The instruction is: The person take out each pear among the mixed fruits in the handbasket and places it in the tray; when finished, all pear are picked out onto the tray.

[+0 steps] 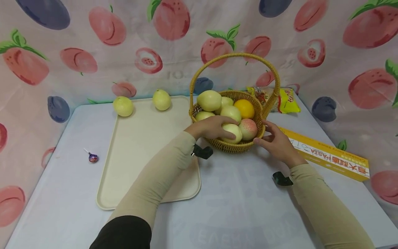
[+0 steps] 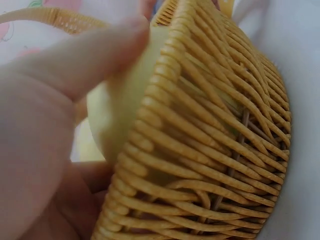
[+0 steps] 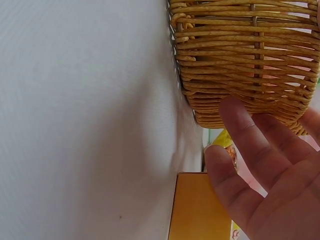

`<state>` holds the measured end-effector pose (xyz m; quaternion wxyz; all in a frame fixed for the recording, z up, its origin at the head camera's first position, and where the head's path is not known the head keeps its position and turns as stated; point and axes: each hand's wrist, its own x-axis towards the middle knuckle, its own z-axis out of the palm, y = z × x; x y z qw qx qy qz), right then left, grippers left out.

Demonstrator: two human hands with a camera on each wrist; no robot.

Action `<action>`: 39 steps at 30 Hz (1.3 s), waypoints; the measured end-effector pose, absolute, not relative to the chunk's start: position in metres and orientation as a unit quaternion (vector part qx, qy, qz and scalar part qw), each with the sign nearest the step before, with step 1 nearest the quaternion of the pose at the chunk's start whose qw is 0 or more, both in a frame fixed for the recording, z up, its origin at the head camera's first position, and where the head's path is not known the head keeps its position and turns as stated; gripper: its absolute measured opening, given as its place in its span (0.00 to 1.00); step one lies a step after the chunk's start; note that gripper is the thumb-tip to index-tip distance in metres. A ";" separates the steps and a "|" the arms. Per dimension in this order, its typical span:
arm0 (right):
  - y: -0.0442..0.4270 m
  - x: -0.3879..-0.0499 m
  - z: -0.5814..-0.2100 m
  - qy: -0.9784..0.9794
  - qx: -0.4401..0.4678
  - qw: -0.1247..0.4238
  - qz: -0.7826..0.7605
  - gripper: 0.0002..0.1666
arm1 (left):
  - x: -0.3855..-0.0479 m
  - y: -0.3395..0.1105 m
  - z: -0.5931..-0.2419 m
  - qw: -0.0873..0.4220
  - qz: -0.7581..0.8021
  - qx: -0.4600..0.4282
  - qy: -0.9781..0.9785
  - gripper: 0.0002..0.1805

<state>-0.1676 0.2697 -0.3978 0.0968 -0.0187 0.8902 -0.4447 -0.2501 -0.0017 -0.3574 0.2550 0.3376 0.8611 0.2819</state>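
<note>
Soft even light, diffuse shadow on white tabletop point(image 3: 65, 100), left hand point(image 2: 40, 135) blurred close up

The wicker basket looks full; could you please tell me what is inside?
The basket holds an orange, a pinkish peach and several pale green fruits. The left hand partly covers the front pale fruit; anything beneath these cannot be made out.

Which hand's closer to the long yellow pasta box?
Right. The right hand is beside the basket, on the pasta box side; the left hand is farther off, holding a pale fruit inside the basket.
</note>
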 end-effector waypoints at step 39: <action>0.269 -0.167 -0.399 0.890 -0.027 0.091 -0.445 0.57 | -0.243 -0.026 -0.350 0.261 0.412 0.320 0.813 0.38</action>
